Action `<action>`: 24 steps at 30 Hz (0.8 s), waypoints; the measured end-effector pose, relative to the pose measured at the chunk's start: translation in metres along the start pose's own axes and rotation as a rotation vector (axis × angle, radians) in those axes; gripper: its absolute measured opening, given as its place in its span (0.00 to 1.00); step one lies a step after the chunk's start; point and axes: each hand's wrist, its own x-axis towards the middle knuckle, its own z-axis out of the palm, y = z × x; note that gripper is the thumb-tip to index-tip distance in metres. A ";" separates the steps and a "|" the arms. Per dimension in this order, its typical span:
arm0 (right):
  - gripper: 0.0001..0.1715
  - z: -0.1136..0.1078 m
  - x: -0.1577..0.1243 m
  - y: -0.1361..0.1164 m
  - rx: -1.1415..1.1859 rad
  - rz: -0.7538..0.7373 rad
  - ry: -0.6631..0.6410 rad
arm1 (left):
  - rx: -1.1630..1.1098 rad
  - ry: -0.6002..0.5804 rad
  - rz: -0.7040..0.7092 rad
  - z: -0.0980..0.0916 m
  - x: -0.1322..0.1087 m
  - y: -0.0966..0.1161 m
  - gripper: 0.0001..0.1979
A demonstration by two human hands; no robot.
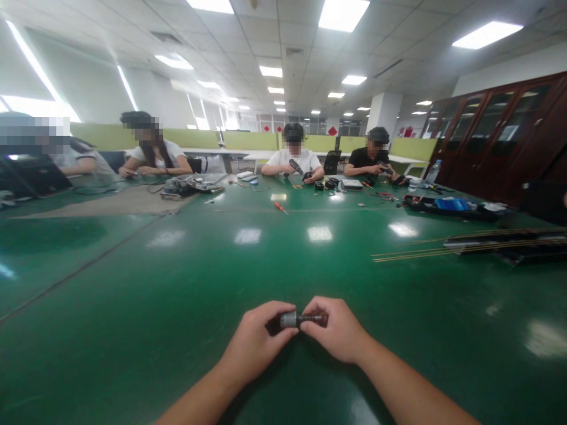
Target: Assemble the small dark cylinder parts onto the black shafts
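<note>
And here it is, right in the near middle of the scene: a small cylindrical part with a shaft (pixel 289 320), held lengthwise from left to right just above the green surface (pixel 177 307). The body sits on the left, a stubby, dull grey barrel with a smooth side and a darker patch toward its left end. Then comes a dark collar, and out to the right runs the slimmer shaft (pixel 311 318), stepped with dark rings and paler toward its tip. Any finer markings are too small to read.

The left grip (pixel 254 336) is closed on the barrel, index finger along the far side, thumb on the near side. Over on the right, the right grip (pixel 339 330) is pinched around the shaft, thumb close by the collar, fingers curling about the tip. Both are firmly occupied, nearly meeting at the middle of the piece!

Farther off, well apart from the hands, lies a red-handled screwdriver (pixel 280 207), with thin brass-coloured rods (pixel 407 255) out to the right. At the far edge, a co-worker in a white shirt (pixel 274 162) holds a power drill (pixel 295 166).
</note>
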 end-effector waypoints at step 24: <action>0.03 -0.002 -0.001 0.000 -0.005 0.000 -0.001 | 0.003 0.019 0.025 -0.001 0.000 0.002 0.12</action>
